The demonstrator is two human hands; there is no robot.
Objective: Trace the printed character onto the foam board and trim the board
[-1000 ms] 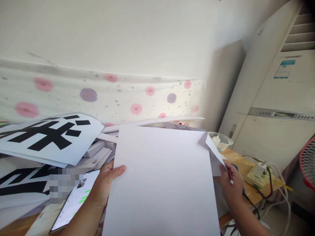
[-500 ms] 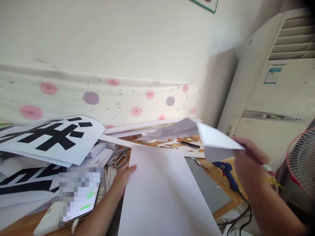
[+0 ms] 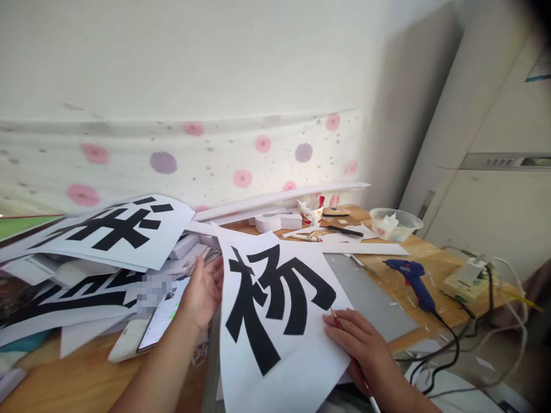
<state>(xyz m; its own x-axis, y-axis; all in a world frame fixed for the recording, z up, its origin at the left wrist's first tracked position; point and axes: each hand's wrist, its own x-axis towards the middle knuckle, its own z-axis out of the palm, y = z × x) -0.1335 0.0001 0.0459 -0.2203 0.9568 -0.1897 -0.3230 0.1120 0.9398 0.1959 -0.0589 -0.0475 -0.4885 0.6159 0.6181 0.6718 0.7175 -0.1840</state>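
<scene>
A white sheet (image 3: 253, 396) printed with a large black character lies in front of me over the grey mat (image 3: 379, 304). My left hand (image 3: 204, 289) is at its left edge, palm turned toward the sheet, fingers loosely apart; whether they touch the paper I cannot tell. On the right edge rests my right hand (image 3: 355, 338), its fingers extended over the paper. A slim red pencil-like stick (image 3: 360, 376) with a pointed tip passes under those fingers and is held there. Beside my left forearm sits a phone (image 3: 159, 324), its screen lit and partly blurred out.
More sheets with black characters (image 3: 176, 241) are piled on the left. Rightward lie a blue glue gun (image 3: 411, 281) with its cord, a clear plastic bowl (image 3: 396, 223) and a power strip (image 3: 467, 281). At the back are a paper cup (image 3: 310, 213), a black knife-like tool (image 3: 344, 230) and white strips (image 3: 365, 248).
The folded white sheet my right hand held up is gone from there. A printed sheet now covers the blank one. My right hand has come down onto it with the stick; the view has shifted.
</scene>
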